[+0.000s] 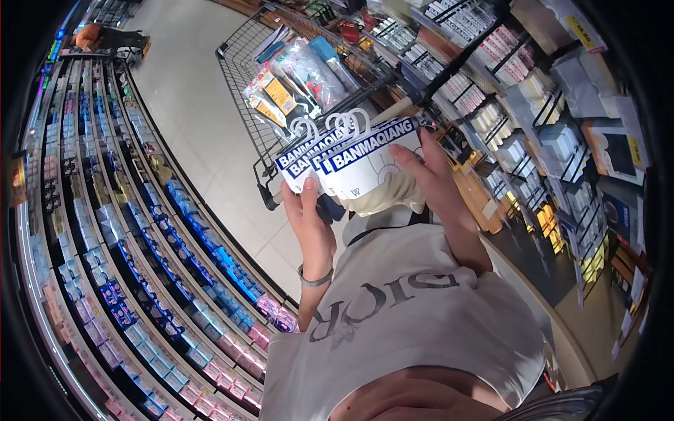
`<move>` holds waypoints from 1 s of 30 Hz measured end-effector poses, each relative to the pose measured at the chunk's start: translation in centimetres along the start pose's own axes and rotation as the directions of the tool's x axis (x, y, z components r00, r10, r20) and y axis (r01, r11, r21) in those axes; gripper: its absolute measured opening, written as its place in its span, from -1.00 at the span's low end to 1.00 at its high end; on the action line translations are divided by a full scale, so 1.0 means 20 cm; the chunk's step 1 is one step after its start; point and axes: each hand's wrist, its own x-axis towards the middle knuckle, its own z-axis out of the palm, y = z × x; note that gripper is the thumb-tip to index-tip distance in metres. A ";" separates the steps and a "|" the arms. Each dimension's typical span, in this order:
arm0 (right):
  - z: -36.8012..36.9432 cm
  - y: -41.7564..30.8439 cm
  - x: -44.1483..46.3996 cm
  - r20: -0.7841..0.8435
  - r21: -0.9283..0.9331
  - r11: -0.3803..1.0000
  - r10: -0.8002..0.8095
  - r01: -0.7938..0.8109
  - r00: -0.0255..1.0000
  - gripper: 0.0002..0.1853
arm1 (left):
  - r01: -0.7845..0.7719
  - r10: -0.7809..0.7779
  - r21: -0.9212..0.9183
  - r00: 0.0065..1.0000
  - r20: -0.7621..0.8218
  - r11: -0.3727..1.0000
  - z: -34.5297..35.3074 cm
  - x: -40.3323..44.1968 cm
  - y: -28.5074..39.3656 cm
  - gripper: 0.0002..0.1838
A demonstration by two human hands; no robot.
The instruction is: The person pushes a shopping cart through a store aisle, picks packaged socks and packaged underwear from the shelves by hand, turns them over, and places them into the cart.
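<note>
Nearest the camera, we record a pale printed shirt (414,316). Our left grip (312,223), with a wristband (316,278) below, pinches the lower left of several BANMAQIANG packs (368,163), thumb in front; our right grip (432,170) clasps their right side, its other fingers hidden. We find the packs just beyond the shirt. Farther out, we note a wire cart (242,98) bearing packaged goods (302,77), stocked shelves (144,217) at left and a display rack (460,64) at right.

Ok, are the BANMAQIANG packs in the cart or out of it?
Out: the BANMAQIANG packs are held up in the left hand and right hand, nearer the camera than the cart.
</note>
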 end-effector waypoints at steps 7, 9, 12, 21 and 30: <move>0.00 0.02 0.02 0.119 0.234 0.959 0.134 -0.159 0.984 -0.61 | -0.020 0.020 0.133 1.000 -0.004 0.991 -0.09 0.09 -0.02 -0.62; 0.00 0.01 0.01 0.114 0.279 0.943 0.153 -0.180 0.982 -0.62 | -0.023 0.026 0.127 0.999 -0.027 0.992 -0.11 0.10 -0.02 -0.67; -0.05 0.05 0.03 0.054 0.275 0.942 0.187 -0.194 0.981 -0.63 | -0.058 0.067 0.113 0.995 -0.073 0.992 -0.12 0.14 -0.03 -0.68; -0.17 -0.01 0.03 0.130 0.615 0.739 0.247 -0.273 0.960 -0.64 | 0.126 -0.132 -0.044 0.978 -0.163 0.991 -0.25 0.19 0.06 -0.52; -0.07 -0.17 0.02 0.668 0.613 0.550 0.023 -0.568 0.744 -0.63 | 0.195 -0.201 -0.051 0.967 -0.154 0.979 -0.21 0.11 0.05 -0.48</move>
